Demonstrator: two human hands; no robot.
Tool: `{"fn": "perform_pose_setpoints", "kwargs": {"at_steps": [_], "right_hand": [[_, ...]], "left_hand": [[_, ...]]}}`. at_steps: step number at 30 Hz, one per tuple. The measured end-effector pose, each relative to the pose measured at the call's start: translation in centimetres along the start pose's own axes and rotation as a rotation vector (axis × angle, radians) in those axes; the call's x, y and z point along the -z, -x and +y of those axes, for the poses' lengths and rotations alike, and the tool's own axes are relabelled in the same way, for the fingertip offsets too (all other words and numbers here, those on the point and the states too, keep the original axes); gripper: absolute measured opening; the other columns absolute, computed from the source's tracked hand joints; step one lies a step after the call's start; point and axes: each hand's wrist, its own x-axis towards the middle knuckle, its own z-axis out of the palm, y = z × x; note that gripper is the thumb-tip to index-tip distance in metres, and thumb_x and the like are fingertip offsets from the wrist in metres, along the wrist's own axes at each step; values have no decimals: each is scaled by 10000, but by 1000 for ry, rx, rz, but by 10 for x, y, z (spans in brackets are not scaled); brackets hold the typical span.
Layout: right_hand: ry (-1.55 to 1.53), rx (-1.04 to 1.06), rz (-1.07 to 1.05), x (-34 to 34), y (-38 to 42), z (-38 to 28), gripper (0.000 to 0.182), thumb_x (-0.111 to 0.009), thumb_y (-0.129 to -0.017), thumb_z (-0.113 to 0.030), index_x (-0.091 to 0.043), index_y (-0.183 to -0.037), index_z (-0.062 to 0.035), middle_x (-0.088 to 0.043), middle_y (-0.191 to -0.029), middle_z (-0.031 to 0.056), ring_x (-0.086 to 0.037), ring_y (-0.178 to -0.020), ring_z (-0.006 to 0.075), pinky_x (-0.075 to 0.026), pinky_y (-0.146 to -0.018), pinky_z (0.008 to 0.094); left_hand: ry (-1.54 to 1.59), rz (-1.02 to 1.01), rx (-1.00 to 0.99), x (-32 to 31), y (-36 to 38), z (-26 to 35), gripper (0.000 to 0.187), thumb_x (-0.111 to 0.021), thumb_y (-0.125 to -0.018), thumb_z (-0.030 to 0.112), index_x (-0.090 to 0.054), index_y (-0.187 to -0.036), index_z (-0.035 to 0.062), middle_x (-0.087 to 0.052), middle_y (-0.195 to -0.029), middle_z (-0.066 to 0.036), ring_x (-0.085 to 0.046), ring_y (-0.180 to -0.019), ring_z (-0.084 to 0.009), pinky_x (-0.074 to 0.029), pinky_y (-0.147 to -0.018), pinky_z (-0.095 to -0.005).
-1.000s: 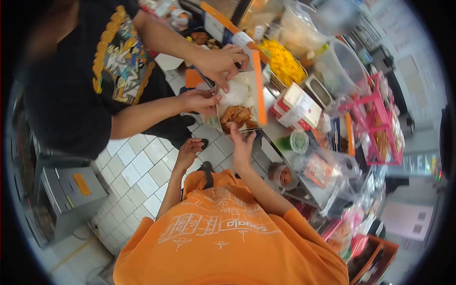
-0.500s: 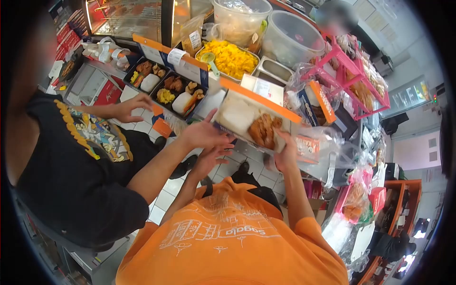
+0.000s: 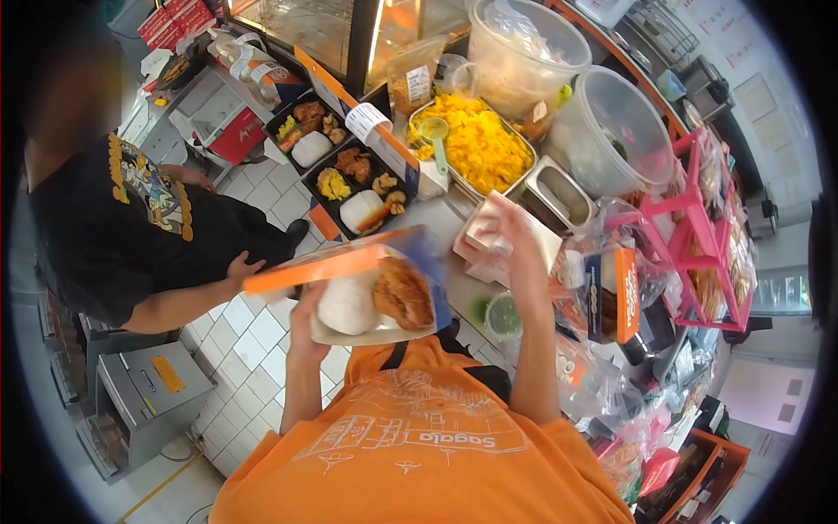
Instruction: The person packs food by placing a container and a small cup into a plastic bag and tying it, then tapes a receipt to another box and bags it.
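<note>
My left hand (image 3: 305,325) grips a meal box (image 3: 437,284) by its near left side, tilted in front of my shirt. Inside lie a white mound of rice (image 3: 346,307) and a browned piece of fried chicken (image 3: 401,294). Its orange-edged flap (image 3: 319,265) stands up along the far left side. Over a stack of pale paper (image 3: 473,237) on the counter is my right hand (image 3: 521,244), its fingers smeared by motion. A clear cup with something green (image 3: 503,315) stands below the right wrist.
Two filled black meal boxes (image 3: 356,236) stand at the counter's left end. Behind are a tray of yellow food (image 3: 489,144) with a green scoop, a steel pan (image 3: 561,194) and clear tubs (image 3: 611,122). Pink racks (image 3: 698,227) are right. A person in black (image 3: 92,253) stands left.
The meal box has swung left and closer to me, now in my left hand. My right hand has left it for the paper stack. The other person's hands have drawn back.
</note>
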Motion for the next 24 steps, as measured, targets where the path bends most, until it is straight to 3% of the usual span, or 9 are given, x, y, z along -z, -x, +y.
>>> {"fn": "perform_pose_setpoints", "kwargs": {"at_steps": [2,4,6,10,14,15,19,21,24], "right_hand": [[701,389,138,-8,-102,17,446,-590,-887,-346,-671,-1159,-2,-711,-1031,93,-677,-912,240,-552,-745,354],[1122,400,152,-40,-202,45,381,-621,-870,-358,-720,-1020,-22,-730,-939,143,-706,-870,315,-563,-746,386],[1353,166,261,-75,-235,32,331,-661,-841,-310,-718,-1029,-44,-718,-1038,181,-701,-940,352,-564,-784,410],[1495,107,179,-86,-282,39,339,-699,-812,-316,-719,-1021,-50,-715,-1050,188,-700,-970,345,-562,-817,438],[1506,58,229,-100,-270,17,296,-710,-820,-286,-717,-1003,-55,-709,-1053,196,-702,-958,341,-562,-800,453],[1507,105,271,-103,-268,10,242,-696,-834,-250,-715,-978,-57,-708,-1032,202,-703,-948,340,-564,-785,451],[1608,227,309,-105,-286,1,144,-658,-855,-179,-700,-905,-51,-705,-939,212,-706,-906,337,-564,-739,445],[1827,407,-4,-97,-310,23,130,-613,-858,-137,-675,-844,-23,-684,-844,227,-700,-872,351,-560,-712,448],[1688,507,-147,-96,-320,60,167,-617,-835,-150,-663,-803,8,-675,-811,235,-690,-846,382,-557,-713,450]], "left_hand": [[211,-17,-154,31,-10,7,584,-524,-982,363,-385,-1433,21,-518,-1402,-144,-544,-1260,-265,-469,-1048,-414],[16,84,-303,26,-17,43,591,-515,-990,372,-377,-1438,12,-503,-1420,-150,-541,-1265,-268,-476,-1044,-419],[-25,73,-303,66,-39,55,593,-509,-996,380,-374,-1442,14,-501,-1421,-152,-543,-1262,-268,-483,-1037,-418],[61,85,-196,139,-76,48,607,-507,-1002,405,-369,-1445,13,-509,-1411,-153,-563,-1236,-269,-512,-999,-414],[-518,-57,-361,150,-110,45,617,-521,-991,427,-389,-1427,11,-525,-1390,-154,-590,-1195,-269,-541,-950,-407],[-75,21,-209,143,-114,42,617,-526,-986,438,-404,-1413,10,-529,-1384,-155,-586,-1198,-270,-522,-978,-411],[-24,22,-165,121,-133,49,612,-524,-987,436,-407,-1411,10,-531,-1382,-154,-586,-1198,-270,-518,-982,-411],[6,22,-148,117,-138,54,609,-523,-988,434,-408,-1410,10,-532,-1380,-153,-586,-1198,-270,-516,-985,-411],[51,38,-133,115,-144,62,604,-521,-989,432,-411,-1409,11,-534,-1377,-152,-585,-1199,-269,-512,-989,-412]]}}
